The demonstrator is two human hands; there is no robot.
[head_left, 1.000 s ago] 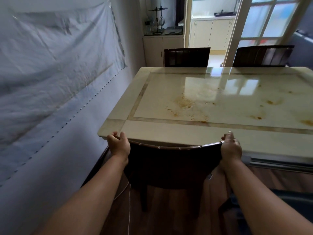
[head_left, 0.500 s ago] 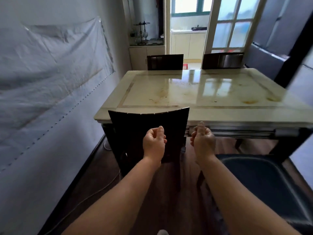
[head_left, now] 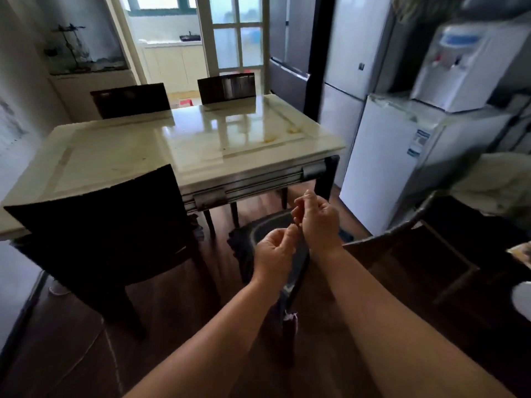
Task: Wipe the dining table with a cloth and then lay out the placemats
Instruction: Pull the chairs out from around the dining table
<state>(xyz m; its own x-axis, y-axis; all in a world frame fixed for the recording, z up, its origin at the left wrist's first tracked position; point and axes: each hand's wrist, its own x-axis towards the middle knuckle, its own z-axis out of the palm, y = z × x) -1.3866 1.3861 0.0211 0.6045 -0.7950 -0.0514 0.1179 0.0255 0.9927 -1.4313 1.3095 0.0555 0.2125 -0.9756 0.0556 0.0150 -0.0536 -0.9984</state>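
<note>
Our left hand (head_left: 274,251) and right hand (head_left: 317,218) hang loosely curled, empty, nearly touching. Dining table (head_left: 120,156) lies beyond, well apart.

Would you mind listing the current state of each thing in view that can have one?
Dining table: bare, orange-brown stains showing, not yet wiped.
Near chair: pushed in against the table edge.
Far chairs: tucked in on the far side.
Glass door: open.
Left hand: loosely curled, empty.
Right hand: loosely curled, empty.
Cloth and placemats: none in view.
</note>
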